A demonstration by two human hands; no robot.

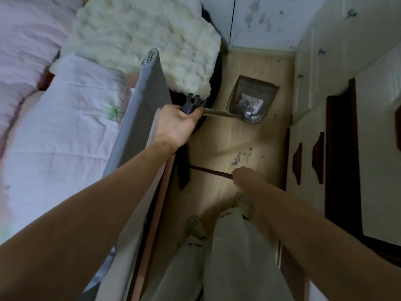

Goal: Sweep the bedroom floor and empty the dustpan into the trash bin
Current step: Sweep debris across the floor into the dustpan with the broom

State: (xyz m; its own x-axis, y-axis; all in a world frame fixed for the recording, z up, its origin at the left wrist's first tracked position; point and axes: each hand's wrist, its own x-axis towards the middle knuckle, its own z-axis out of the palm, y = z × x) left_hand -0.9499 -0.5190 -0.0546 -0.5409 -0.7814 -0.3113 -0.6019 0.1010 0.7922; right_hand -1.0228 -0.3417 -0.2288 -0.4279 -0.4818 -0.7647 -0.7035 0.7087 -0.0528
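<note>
Grey dustpan (252, 101) sits on the wood floor (219, 137), already holding debris.
Our left hand (176, 124) grips its long handle; our right hand (243, 175) clasps the broom stick (208, 170) (head by the bed). Next we sweep the remaining crumbs (236, 158) forward.

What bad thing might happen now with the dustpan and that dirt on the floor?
1. The dustpan already holds scraps; the left hand grips only the top of its long handle, so a tilt might spill them.
2. The dirt pile lies apart from the pan, close to the person's shoe, which might step in it and spread it.
3. The right hand holds the broom stick in a tight gap, so the cabinet might get bumped.
</note>
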